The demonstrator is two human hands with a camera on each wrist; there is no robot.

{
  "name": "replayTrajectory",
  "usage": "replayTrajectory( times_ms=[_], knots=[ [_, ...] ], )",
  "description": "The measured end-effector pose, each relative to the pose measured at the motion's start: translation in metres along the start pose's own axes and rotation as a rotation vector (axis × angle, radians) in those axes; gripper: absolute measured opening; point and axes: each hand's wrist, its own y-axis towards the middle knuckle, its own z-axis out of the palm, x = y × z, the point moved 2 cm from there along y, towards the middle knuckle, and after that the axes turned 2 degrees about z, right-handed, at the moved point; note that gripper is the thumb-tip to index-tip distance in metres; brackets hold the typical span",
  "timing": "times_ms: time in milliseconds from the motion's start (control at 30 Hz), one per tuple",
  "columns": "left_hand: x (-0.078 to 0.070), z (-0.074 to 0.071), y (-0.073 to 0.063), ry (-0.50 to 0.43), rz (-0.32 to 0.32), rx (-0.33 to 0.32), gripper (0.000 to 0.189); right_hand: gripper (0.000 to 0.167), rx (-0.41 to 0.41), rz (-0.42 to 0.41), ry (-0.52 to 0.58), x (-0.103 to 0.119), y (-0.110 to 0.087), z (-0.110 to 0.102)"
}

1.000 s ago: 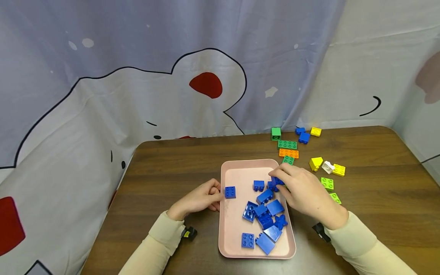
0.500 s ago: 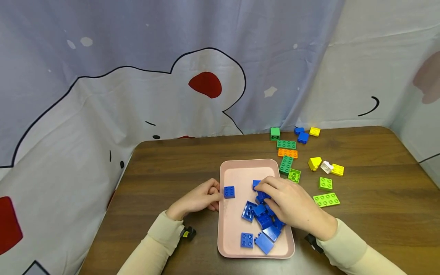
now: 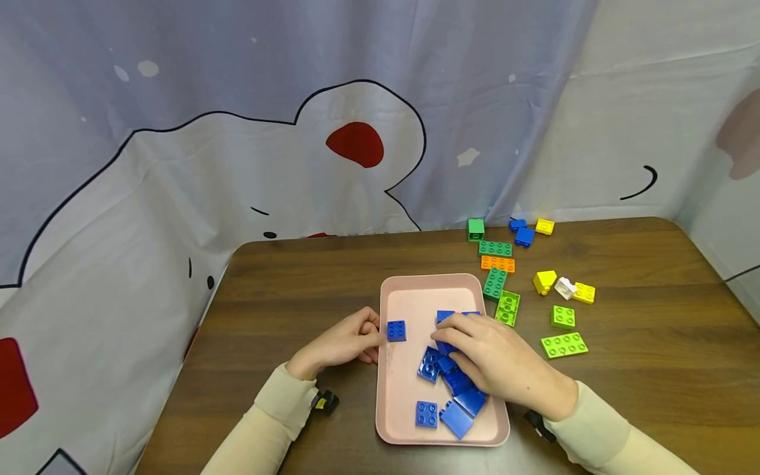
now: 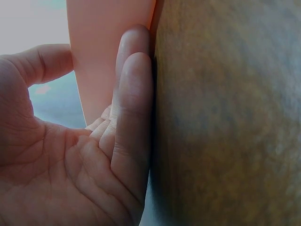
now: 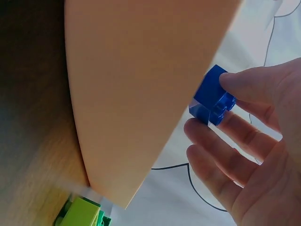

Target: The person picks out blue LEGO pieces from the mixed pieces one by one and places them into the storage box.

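Observation:
A pink tray holds several blue toy building bricks, most of them heaped in its right half. My left hand holds the tray's left side, with the thumb at the rim and curled fingers against the outer wall. Over the heap, my right hand pinches a blue brick between thumb and fingers; in the head view the hand hides much of it and the bricks underneath. One blue brick lies apart near the left wall, another near the front.
On the wooden table, right of and behind the tray, lie green bricks, an orange brick, lime bricks, yellow bricks, a white piece and two blue bricks. A printed curtain hangs behind.
My right hand has moved left and toward me from the tray's upper right edge to over the heap, uncovering green and lime bricks beside the tray. My left hand has stayed put.

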Motion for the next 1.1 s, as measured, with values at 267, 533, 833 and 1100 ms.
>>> replayTrajectory(
  times_ms=[267,533,833,1100],
  knots=[
    [-0.001,-0.0002,-0.0009,0.003,0.002,0.003,0.026,0.075,0.081,0.03,-0.011,0.0005,-0.0049,-0.0003],
    [-0.0019,-0.0002,-0.0015,0.007,-0.002,0.004,0.027,0.079,0.08,0.033,-0.009,-0.0013,-0.0052,-0.0021],
    [-0.0027,-0.0001,-0.002,0.0,-0.004,0.004,0.027,0.079,0.094,0.044,-0.007,-0.0039,-0.0052,-0.0026],
    [-0.0018,0.0,-0.0014,0.008,-0.003,0.002,0.028,0.077,0.108,0.06,0.005,-0.0066,-0.0049,-0.0048]
  ],
)
